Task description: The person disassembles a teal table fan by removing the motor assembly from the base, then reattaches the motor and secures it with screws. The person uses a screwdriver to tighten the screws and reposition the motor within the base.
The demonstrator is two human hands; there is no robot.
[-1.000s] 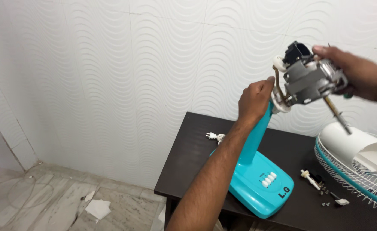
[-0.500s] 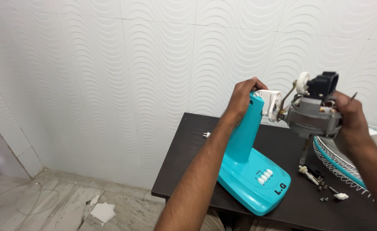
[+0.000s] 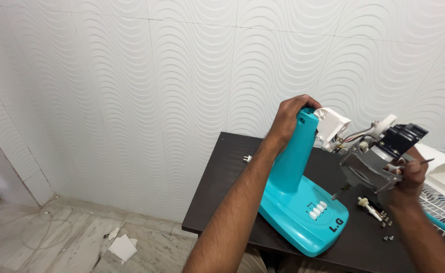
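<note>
White wave-patterned wall tiles (image 3: 182, 76) back a dark table (image 3: 222, 177), seen from the single head view, with a pale tiled floor (image 3: 55, 237) below carrying a scrap of white paper (image 3: 123, 247). On the table stands a turquoise fan stand (image 3: 298, 197), its base flat and its neck rising upright. The left hand (image 3: 288, 119) is clamped over the top of that neck, fingers wrapped round the far side and thumb near; this grip appears meant to steady the stand. Just right of those fingers sits a white hinge housing (image 3: 332, 126), with thin wires running on to a grey fan motor (image 3: 371, 164). The right hand (image 3: 409, 174) is closed around the motor's right end, holding it clear of the table and tilted, shaft pointing down-left; judged, this keeps weight off the wires. Below the right fingers lie a small white knob piece (image 3: 369, 206) and loose screws (image 3: 386, 222) on the tabletop. Further right, a white fan guard (image 3: 442, 202) is cut off by the frame edge. A small white plug (image 3: 246, 158) lies beyond the left forearm. The right fingertips are largely hidden behind the motor, and the wire connections are too small to make out.
</note>
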